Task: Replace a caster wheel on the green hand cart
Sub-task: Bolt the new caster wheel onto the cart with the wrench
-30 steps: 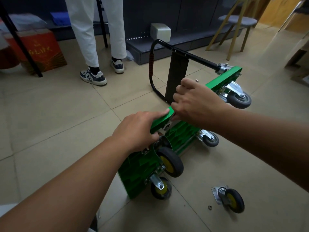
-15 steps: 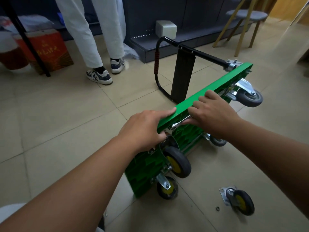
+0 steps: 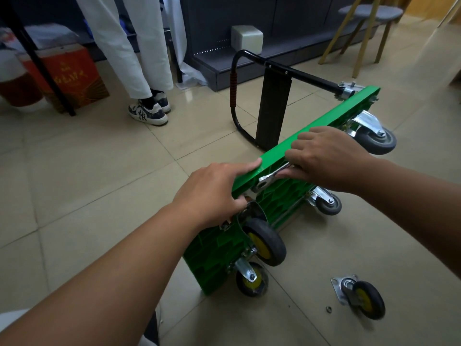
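Now | left hand [image 3: 212,193] grips upper edge of cart [image 3: 349,108] | cart stands on its side on floor, wheels to the right | right hand [image 3: 324,156] curled round wrench [image 3: 272,177] at cart underside | loose caster [image 3: 361,298] and nut [image 3: 328,309] on floor beside cart

The green hand cart [image 3: 279,203] has a faceted zigzag rib pattern on its underside. Its handle [image 3: 309,78] is black with an orange-red ribbed grip [image 3: 233,89]. The yellow-hubbed casters [image 3: 264,242] have black tyres, as does the loose caster [image 3: 364,299]. The grey casters [image 3: 376,141] are plain. The wrench [image 3: 268,179] is silver and the floor tiles [image 3: 87,158] are glossy beige.
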Available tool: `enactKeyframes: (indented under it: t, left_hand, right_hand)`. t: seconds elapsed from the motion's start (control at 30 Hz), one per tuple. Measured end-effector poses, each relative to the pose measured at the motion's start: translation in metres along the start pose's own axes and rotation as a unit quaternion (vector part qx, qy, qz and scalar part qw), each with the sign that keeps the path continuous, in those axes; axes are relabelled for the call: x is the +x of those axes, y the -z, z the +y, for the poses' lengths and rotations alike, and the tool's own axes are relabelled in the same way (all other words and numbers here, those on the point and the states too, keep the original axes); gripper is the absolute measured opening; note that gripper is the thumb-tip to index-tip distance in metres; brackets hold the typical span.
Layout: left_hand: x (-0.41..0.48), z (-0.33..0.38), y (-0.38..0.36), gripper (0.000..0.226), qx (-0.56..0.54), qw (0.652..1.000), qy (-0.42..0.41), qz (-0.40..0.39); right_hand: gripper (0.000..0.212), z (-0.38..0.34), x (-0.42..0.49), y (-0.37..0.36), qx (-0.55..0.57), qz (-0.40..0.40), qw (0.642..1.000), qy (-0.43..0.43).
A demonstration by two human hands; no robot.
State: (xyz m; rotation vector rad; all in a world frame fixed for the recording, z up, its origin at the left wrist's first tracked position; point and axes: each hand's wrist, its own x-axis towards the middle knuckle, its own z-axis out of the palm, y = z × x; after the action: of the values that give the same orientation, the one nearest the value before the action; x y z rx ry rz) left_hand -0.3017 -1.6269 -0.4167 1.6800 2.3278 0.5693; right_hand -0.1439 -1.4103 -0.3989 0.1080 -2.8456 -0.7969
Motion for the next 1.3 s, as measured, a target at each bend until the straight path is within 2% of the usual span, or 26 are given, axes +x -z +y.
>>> enactKeyframes:
  t: [0.17, 0.53, 0.63, 0.83, 1.13, 1.3]
  left_hand:
    - [0.000, 0.000, 0.000, 0.081, -0.002, 1.000, 0.004, -0.003]
    - [0.000, -0.002, -0.001, 0.080, -0.001, 1.000, 0.005, 0.000]
    - [0.001, -0.002, -0.001, 0.080, 0.003, 1.000, 0.003, -0.001]
    - [0.000, -0.001, -0.001, 0.081, 0.000, 1.000, -0.001, -0.002]
    - [-0.002, 0.005, 0.001, 0.080, 0.016, 1.000, 0.001, 0.000]
    - [-0.003, 0.005, 0.000, 0.079, 0.024, 1.000, 0.001, -0.001]
  right_hand:
    - [0.069, 0.006, 0.007, 0.001, 0.005, 0.009, 1.000, 0.025]
    - [0.077, -0.004, 0.019, 0.000, -0.020, -0.009, 0.998, 0.063]
    - [0.076, -0.012, 0.010, -0.005, -0.042, 0.007, 0.999, 0.024]
    - [0.084, -0.026, -0.012, -0.012, -0.020, 0.067, 0.987, -0.147]
    - [0.077, -0.032, -0.015, -0.029, -0.016, 0.142, 0.976, -0.162]
    - [0.073, -0.046, -0.023, -0.056, 0.046, 0.164, 0.956, -0.239]
